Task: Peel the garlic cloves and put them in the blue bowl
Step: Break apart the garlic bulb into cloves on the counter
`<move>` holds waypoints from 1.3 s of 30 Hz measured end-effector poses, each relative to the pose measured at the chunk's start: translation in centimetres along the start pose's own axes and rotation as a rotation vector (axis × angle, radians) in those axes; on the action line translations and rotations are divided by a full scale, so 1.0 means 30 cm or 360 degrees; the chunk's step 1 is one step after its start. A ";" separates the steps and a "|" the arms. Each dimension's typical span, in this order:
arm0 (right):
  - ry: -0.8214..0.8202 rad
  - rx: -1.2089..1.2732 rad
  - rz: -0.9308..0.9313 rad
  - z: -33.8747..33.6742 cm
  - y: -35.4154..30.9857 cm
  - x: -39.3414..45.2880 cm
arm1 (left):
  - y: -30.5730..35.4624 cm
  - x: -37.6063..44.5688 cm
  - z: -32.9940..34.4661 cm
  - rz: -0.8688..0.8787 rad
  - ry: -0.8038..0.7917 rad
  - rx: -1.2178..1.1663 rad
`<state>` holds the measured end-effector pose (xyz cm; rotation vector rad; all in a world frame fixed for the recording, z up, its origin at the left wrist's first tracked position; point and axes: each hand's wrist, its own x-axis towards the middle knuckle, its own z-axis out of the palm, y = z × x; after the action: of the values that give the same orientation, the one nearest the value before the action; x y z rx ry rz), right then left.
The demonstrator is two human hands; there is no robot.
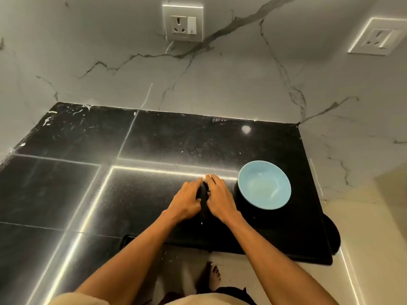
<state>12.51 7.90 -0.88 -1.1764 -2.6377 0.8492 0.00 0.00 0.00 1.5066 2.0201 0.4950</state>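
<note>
Head view: I see one pale garlic clove [207, 177] pinched at my right hand's [219, 198] fingertips, left hand [187, 200] curled beside it; I'd judge it light, papery, slippery, best gripped at the ends. One blue bowl [264, 170] sits just right on the tabletop [88, 194]; two wall sockets [182, 24].

Head camera looks steeply down, close over the black counter [66, 194].

A black polished counter [66, 194] is catching bright streaks of light along its seams. Behind the counter, a grey-veined marble wall [220, 84] is carrying one socket plate [182, 23] straight above it and another socket [376, 37] off to its right.
</note>
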 end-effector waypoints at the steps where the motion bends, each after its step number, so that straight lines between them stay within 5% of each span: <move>1: 0.0049 0.0082 -0.0008 0.003 0.012 0.009 | 0.007 0.012 0.002 0.0015 0.0059 -0.0084; 7: 0.0189 0.0588 0.0207 0.005 0.034 0.043 | 0.001 0.053 0.040 -0.0032 0.0277 -0.0393; 24: 0.0128 0.0816 0.0514 0.043 -0.053 0.066 | -0.105 0.072 0.002 -0.0320 0.0434 -0.1158; 39: 0.0308 0.0982 0.0611 -0.034 -0.130 0.028 | -0.028 0.067 -0.083 -0.0457 0.0119 -0.2018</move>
<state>9.75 6.85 2.00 -1.4845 -1.8065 1.3938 -2.64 1.76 0.99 0.4097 1.3600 1.3557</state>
